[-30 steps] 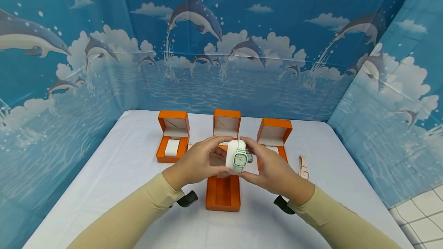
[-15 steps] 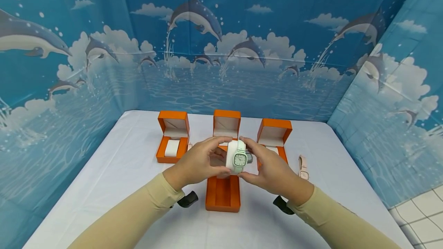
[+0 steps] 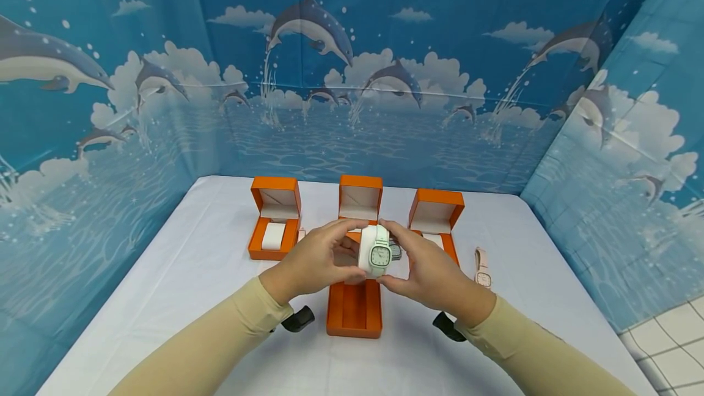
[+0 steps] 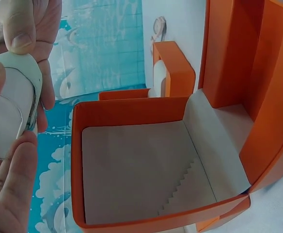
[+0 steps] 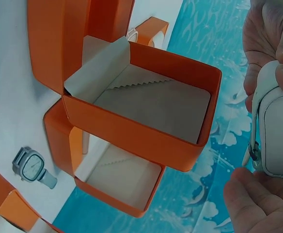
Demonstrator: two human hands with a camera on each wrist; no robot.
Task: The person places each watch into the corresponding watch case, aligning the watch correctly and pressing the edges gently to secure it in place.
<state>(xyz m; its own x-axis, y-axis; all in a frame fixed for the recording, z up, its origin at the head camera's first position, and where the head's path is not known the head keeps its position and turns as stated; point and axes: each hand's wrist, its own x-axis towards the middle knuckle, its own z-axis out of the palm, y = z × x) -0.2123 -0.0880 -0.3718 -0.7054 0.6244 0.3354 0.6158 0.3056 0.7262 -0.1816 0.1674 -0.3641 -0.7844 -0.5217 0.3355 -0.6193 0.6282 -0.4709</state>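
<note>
A mint-green watch [image 3: 381, 255] is wrapped around a white watch pillow [image 3: 365, 248], raised above an orange box [image 3: 354, 332]. My left hand [image 3: 310, 261] grips the pillow's left side between thumb and fingers. On the other side, my right hand [image 3: 431, 267] pinches the watch and pillow, fingertips at the top of the strap and thumb at the bottom. In the left wrist view the pillow's white end [image 4: 3, 116] faces the camera, with fingers around it. The right wrist view shows the green strap [image 5: 265, 80] running along the pillow's edge. The box's inner compartment holds no pillow.
Behind the hands, three orange boxes stand open: one left [image 3: 255, 243], one middle [image 3: 360, 179], one right [image 3: 453, 249]. A pink watch [image 3: 482, 277] lies to the right. A grey watch [image 5: 32, 167] lies on the white cloth, partly hidden behind my right hand in the head view.
The watch and pillow have shifted very slightly, and my right hand has edged a little to the left. The grips and the boxes look the same.
</note>
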